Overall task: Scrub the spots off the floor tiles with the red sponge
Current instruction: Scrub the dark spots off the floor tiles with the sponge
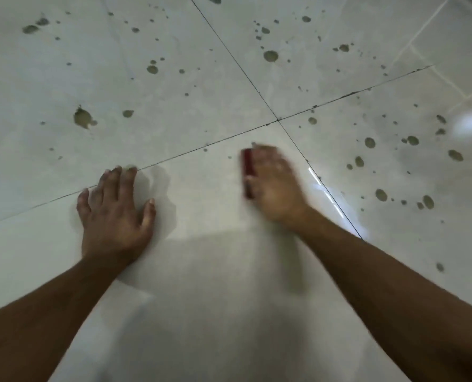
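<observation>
Sponge: the red sponge sits under our right hand, only its left edge showing, on the near tile just short of the crossing of the grout lines.
Right hand: we hold it over the sponge and press it to the floor; the hand is blurred, so we cannot tell how the fingers lie.
Left hand: our left hand lies flat on the near tile, fingers straight and spread, propping us up.
Done: the near tile looks almost free of marks, with a wet sheen around the left hand; we judge this patch mostly scrubbed.
Left: many dark spots are scattered over the three farther tiles, so we judge most of the work is ahead.
</observation>
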